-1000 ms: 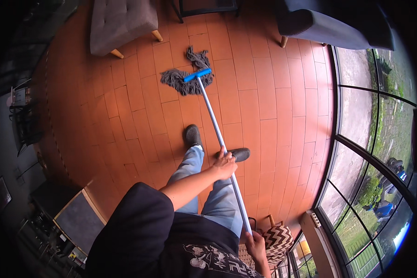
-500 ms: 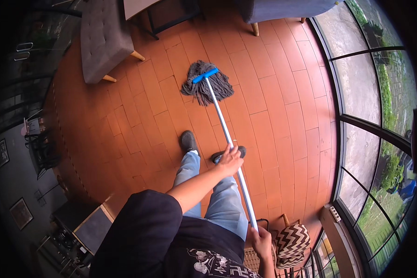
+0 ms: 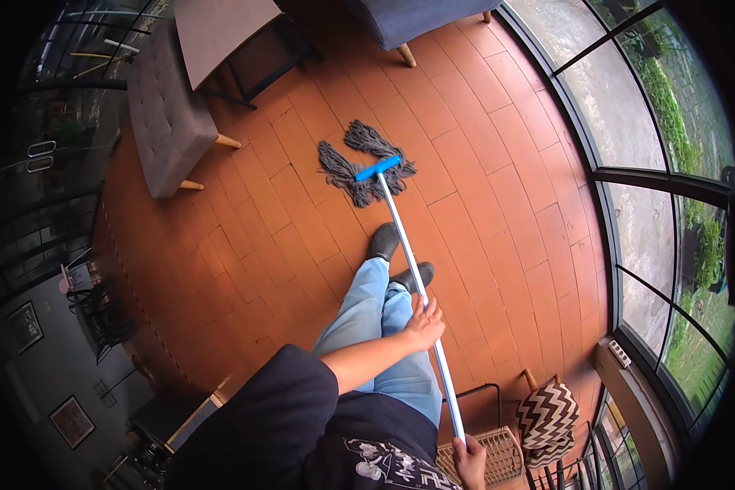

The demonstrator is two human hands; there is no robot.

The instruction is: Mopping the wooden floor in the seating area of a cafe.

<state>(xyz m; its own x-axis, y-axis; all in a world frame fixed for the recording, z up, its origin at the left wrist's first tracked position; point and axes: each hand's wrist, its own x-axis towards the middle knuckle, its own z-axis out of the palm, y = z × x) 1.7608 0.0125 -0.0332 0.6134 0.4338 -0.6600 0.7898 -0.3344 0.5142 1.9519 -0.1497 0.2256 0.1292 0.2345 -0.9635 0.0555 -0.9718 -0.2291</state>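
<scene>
Two hands grip a mop handle (image 3: 404, 245).
Left hand (image 3: 426, 324) mid-frame, right hand (image 3: 469, 459) at bottom edge, both wrapped around it; mop head (image 3: 361, 162) on tiled floor (image 3: 482, 204).

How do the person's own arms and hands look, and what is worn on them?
Both hands are bare: no gloves, rings or watch can be seen. The left hand follows a bare forearm that comes out of a short black sleeve. Of the right hand only the hand itself shows; its arm is hidden.
</scene>
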